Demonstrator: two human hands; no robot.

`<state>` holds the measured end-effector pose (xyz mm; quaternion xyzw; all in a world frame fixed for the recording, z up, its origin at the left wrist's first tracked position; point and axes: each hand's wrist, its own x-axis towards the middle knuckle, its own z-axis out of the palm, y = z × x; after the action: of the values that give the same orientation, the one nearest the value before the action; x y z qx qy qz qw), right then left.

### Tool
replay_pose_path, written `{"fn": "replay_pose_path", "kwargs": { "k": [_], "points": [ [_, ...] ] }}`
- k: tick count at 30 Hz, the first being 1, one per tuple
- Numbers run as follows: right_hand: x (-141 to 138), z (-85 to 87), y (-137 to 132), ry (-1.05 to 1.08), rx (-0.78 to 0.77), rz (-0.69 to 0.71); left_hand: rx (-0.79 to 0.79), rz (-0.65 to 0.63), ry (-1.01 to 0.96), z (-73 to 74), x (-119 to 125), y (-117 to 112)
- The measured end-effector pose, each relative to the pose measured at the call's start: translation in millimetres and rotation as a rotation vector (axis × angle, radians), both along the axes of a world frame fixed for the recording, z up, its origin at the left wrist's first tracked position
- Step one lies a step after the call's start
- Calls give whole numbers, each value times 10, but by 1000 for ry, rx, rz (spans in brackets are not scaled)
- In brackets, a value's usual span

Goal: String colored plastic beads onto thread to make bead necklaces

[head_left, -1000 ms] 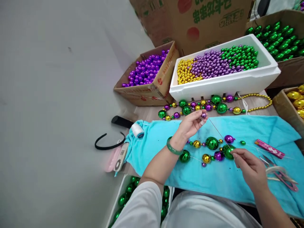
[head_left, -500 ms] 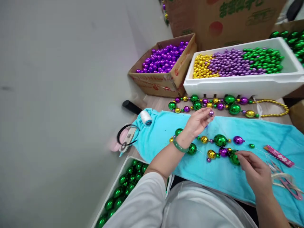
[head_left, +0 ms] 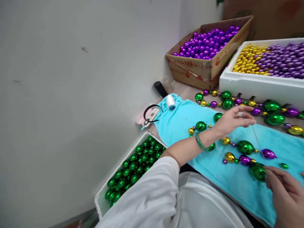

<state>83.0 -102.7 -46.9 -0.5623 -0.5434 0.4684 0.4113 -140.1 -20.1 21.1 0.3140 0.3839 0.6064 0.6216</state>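
My left hand point(head_left: 234, 121), with a green bangle point(head_left: 200, 142) on its wrist, pinches a thin white thread point(head_left: 257, 141). The thread runs taut down to my right hand point(head_left: 285, 188), whose fingers are closed on it against the end of a large green bead point(head_left: 257, 171). That bead belongs to a strand with a purple bead point(head_left: 244, 159) and a gold bead point(head_left: 229, 157). Another row with a large green bead point(head_left: 245, 147) and a loose-looking purple bead point(head_left: 269, 154) lies just behind, all on a turquoise towel point(head_left: 182, 126). A small green bead point(head_left: 284, 165) rests farther right.
Behind the towel lies a finished-looking bead necklace point(head_left: 275, 119). A cardboard box point(head_left: 190, 69) of purple beads and a white foam box point(head_left: 256, 83) of gold and purple beads stand beyond. At left are a thread spool point(head_left: 170, 102), a black cylinder point(head_left: 160, 89) and a foam box point(head_left: 101, 202) of green beads.
The view has swung left. My left hand held a small purple bead at its fingertips; that bead no longer shows there, and the thread is now stretched between both hands.
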Motion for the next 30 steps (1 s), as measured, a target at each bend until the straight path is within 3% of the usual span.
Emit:
{"fn": "replay_pose_path", "kwargs": {
  "k": [4,6,9,12,15,20,23,27,30],
  "points": [
    [-64,-5,74,122,-1,-9,-28,-340,258,-15,-42,44],
    [-52,-24,89,166,29,-51,16,-290,516,-82,-180,199],
    [2,-39,90,202,67,-67,61,-41,1028,-247,-464,529],
    [44,-41,88,184,54,-47,3,-134,1351,-414,-667,779],
    [49,-45,97,180,35,-47,-74,-279,1457,-523,-698,868],
    [57,-81,118,158,17,-52,-94,-307,1497,-596,-587,834],
    [77,-95,120,150,7,-50,-3,-176,1432,-565,-491,720],
    [70,-71,120,154,20,-32,168,78,940,-423,-306,408],
    [34,-57,103,137,26,-15,-9,66,445,-290,-202,151]
  ]
}}
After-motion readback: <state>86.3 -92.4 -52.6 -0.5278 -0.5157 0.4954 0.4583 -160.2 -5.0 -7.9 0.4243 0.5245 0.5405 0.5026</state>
